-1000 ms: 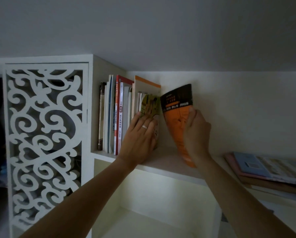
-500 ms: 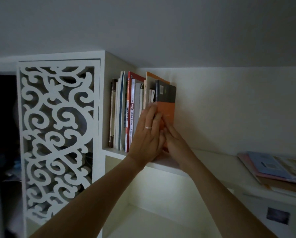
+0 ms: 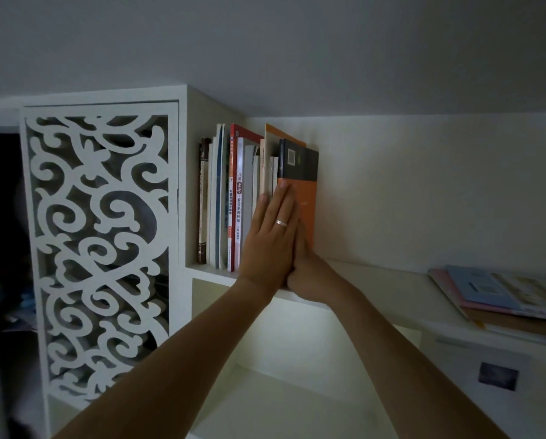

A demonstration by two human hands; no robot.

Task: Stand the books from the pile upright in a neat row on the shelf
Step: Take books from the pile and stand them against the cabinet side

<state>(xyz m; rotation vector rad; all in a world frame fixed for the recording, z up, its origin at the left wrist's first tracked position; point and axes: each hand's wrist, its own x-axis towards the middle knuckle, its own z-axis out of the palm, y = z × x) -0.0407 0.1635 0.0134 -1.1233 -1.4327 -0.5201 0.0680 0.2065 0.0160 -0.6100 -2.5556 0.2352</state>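
Evidently the step in hand was squaring up the newest book at the right-hand end of the row. The left hand [image 3: 270, 239], a ring on one finger, lay flat with straight fingers against the front edges of the standing books, while the right hand [image 3: 306, 274] sat just beside it, touching it, low against the thin orange-and-black paperback [image 3: 304, 185]. Its fingers were mostly hidden behind the left hand, so whether they were straight or curled could not be told.

That paperback stood upright as the last book in the row, pressed against a taller cream book with an orange top edge [image 3: 270, 147]. Its cover was dark charcoal above and plain orange below, and it looked slim and limp, likely to sag or slide if left unsupported. The rest of the row [image 3: 225, 198] stood close together against the side wall of the white wooden shelf [image 3: 376, 277].

Further right on the same shelf, well apart, a flat pile of pale blue and pink books [image 3: 499, 296] lay waiting. The next move probably called for releasing gently, checking the row held, and reaching right for the top one.
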